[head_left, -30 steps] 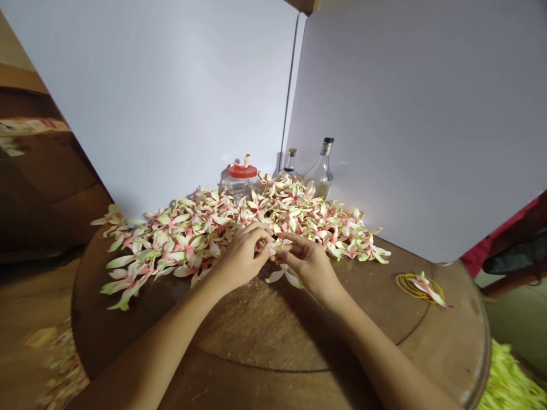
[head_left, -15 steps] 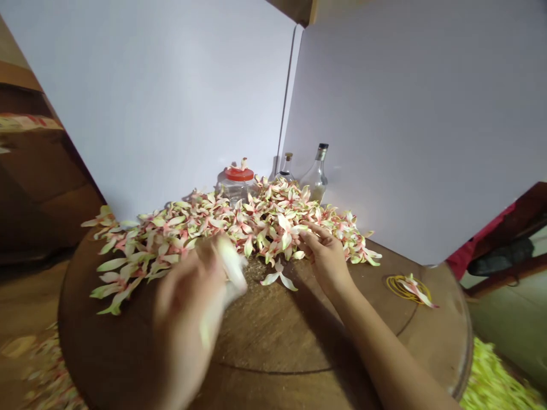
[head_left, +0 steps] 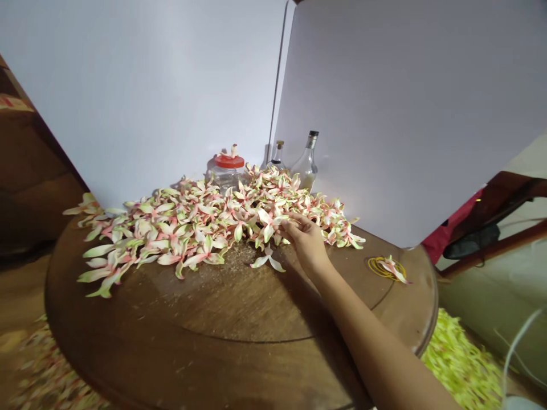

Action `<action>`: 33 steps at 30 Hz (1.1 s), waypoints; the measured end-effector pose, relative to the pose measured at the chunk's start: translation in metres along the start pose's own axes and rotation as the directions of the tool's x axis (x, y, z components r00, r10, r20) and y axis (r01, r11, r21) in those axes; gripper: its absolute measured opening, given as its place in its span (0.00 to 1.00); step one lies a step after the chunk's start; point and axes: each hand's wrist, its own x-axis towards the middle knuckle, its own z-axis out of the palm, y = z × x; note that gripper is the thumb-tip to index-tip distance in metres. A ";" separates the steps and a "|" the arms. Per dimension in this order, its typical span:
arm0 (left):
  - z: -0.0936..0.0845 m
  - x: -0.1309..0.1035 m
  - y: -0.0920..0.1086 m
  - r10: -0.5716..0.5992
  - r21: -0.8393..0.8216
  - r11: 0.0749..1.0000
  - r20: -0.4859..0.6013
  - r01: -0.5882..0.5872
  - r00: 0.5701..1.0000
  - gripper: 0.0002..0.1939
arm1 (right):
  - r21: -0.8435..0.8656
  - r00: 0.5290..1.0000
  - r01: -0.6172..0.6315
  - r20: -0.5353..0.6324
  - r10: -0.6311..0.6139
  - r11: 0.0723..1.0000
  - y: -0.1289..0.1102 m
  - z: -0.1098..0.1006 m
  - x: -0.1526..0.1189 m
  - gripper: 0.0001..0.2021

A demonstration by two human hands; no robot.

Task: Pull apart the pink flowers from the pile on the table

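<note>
My right hand [head_left: 310,245] reaches in from the lower right to the front of a heap of flowers [head_left: 183,222]. Its thumb and forefinger are pinched together at the petal of a white-pink flower [head_left: 267,222]; the exact point of contact is small and partly hidden by the fingers. Just below, a single pale flower [head_left: 268,260] lies on the wooden table at the heap's edge. The blooms in the heap have white petals with pink centres and greenish tips. My left hand is out of view.
A red-lidded clear jar [head_left: 229,162] with a flower on top stands behind the heap, beside two glass bottles [head_left: 310,162]. Yellow rubber bands [head_left: 378,266] lie at right on the round table [head_left: 213,324]. White boards rise behind. Yellow-green petals [head_left: 457,359] cover the floor at right.
My left hand, blurred and holding something whitish, has left the view at the bottom. The whole scene has shifted left and up slightly; my right hand stays at the same flower.
</note>
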 end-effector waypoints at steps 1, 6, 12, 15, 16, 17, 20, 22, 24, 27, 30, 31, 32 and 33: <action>0.000 -0.002 0.010 0.005 0.035 0.999 0.156 -0.010 0.988 0.09 | -0.001 1.000 0.007 0.009 -0.007 1.000 0.000 0.000 0.000 0.19; -0.028 0.055 0.040 0.078 0.124 0.973 0.614 -0.193 0.785 0.07 | -0.025 0.996 0.043 0.084 -0.041 0.999 -0.006 0.002 -0.002 0.15; -0.065 0.168 -0.021 0.441 0.518 0.687 0.261 -0.510 0.859 0.06 | -0.079 0.967 0.003 0.254 0.018 0.997 0.000 0.008 -0.008 0.13; -0.074 0.170 -0.046 0.367 0.536 0.712 0.267 -0.454 0.891 0.08 | -0.108 0.953 -0.029 0.298 0.060 0.994 0.006 0.011 -0.010 0.15; -0.076 0.167 -0.049 0.360 0.535 0.716 0.269 -0.449 0.893 0.09 | -0.101 0.950 -0.042 0.305 0.071 0.994 0.007 0.011 -0.010 0.16; -0.078 0.163 -0.050 0.361 0.532 0.719 0.263 -0.447 0.895 0.10 | -0.087 0.947 -0.056 0.311 0.081 0.995 0.008 0.012 -0.010 0.17; -0.080 0.158 -0.047 0.333 0.511 0.752 0.251 -0.416 0.909 0.08 | -0.047 0.950 -0.083 0.299 0.093 0.995 0.007 0.013 -0.011 0.16; -0.079 0.159 -0.046 0.281 0.459 0.806 0.262 -0.375 0.923 0.07 | -0.060 0.953 -0.064 0.292 0.079 0.996 0.006 0.012 -0.011 0.14; -0.079 0.163 -0.048 0.207 0.379 0.872 0.291 -0.311 0.934 0.08 | -0.111 0.954 -0.015 0.296 0.048 0.994 0.006 0.011 -0.010 0.14; -0.078 0.167 -0.048 0.112 0.290 0.931 0.351 -0.222 0.930 0.08 | -0.191 0.953 0.041 0.304 0.019 0.981 0.007 0.009 -0.010 0.16; -0.078 0.167 -0.044 0.085 0.316 0.925 0.374 -0.213 0.923 0.07 | -0.190 0.950 0.046 0.313 0.016 0.981 0.008 0.009 -0.009 0.17; -0.078 0.166 -0.042 0.083 0.333 0.918 0.372 -0.217 0.924 0.08 | -0.185 0.947 0.049 0.320 0.013 0.981 0.008 0.009 -0.009 0.17; -0.077 0.164 -0.041 0.086 0.339 0.916 0.360 -0.216 0.929 0.07 | -0.185 0.945 0.057 0.327 0.006 0.981 0.008 0.009 -0.009 0.17; -0.076 0.163 -0.040 0.094 0.336 0.918 0.331 -0.210 0.939 0.07 | -0.188 0.943 0.065 0.333 0.001 0.980 0.008 0.009 -0.008 0.17</action>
